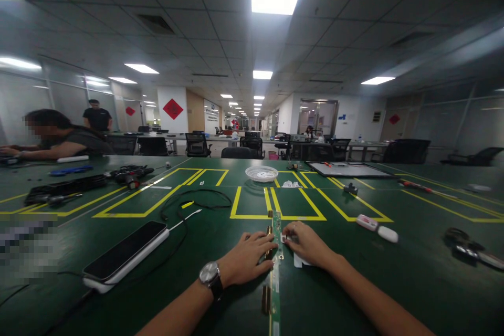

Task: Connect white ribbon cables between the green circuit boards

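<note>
A long, narrow green circuit board (pixel 276 289) lies on the green table, running away from me. Brown-gold ribbon connectors (pixel 266 299) sit along its left edge. My left hand (pixel 248 257), with a watch (pixel 210 274) on its wrist, rests flat on the board's left side, fingers stretched out and thumb apart. On the opposite side my right hand (pixel 305 244) has its fingers bent and pinched at the board's right edge. A small white piece (pixel 283 239) shows at those fingertips; its kind is unclear. White paper-like strips (pixel 298 261) lie partly beneath the right hand.
A phone (pixel 126 249) on a white power strip (pixel 157 244) and black cables lie left. Ahead are a white basket (pixel 262 173) and white scraps (pixel 291 184). Right are an earbud case (pixel 367 222) and scissors (pixel 466 247). A person (pixel 66 136) sits far left near tools (pixel 129 174).
</note>
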`<action>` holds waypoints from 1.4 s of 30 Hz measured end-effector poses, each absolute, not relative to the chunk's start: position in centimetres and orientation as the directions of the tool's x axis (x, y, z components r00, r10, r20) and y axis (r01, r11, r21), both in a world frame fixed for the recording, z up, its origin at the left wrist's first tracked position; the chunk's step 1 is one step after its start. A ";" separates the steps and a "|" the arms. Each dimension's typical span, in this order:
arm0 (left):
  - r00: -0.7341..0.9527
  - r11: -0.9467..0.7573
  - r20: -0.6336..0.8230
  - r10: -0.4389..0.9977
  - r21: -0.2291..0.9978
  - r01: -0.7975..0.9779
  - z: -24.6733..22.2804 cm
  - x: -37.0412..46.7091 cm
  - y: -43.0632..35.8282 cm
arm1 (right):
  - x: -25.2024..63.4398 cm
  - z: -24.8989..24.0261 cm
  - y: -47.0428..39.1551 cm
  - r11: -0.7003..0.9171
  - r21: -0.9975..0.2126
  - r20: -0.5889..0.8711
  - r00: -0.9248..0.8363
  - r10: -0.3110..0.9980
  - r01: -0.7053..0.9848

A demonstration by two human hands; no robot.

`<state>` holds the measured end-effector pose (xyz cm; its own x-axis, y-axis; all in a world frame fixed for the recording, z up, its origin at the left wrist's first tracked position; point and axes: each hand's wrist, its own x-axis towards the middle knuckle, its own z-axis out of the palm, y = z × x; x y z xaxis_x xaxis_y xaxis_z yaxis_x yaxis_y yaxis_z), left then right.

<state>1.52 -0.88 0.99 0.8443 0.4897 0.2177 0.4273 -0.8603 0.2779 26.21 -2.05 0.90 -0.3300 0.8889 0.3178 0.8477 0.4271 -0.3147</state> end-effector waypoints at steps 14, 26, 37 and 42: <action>0.859 -0.854 0.172 0.482 0.310 0.417 0.5 1.7 0.2 | 26.9 1.4 -1.9 0.464 -0.322 0.305 -0.373 0.876 0.826; 0.700 -0.819 0.435 0.567 0.391 0.420 1.4 1.0 0.7 | 26.5 0.9 0.4 0.555 -0.402 0.176 -0.534 0.827 0.728; 0.650 -0.818 0.497 0.575 0.331 0.470 1.4 0.5 1.5 | 36.0 -3.8 4.3 -0.006 -0.135 0.268 0.043 0.962 0.991; 0.623 -0.784 0.478 0.619 0.318 0.534 1.0 0.4 1.6 | 34.1 -3.1 2.9 -0.159 -0.194 0.294 0.212 0.932 0.968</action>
<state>0.39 1.56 0.98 0.6232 0.6187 0.4783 0.5336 -0.7836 0.3182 34.11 2.94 -3.10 0.2121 0.9320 0.2938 0.9680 -0.1593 -0.1937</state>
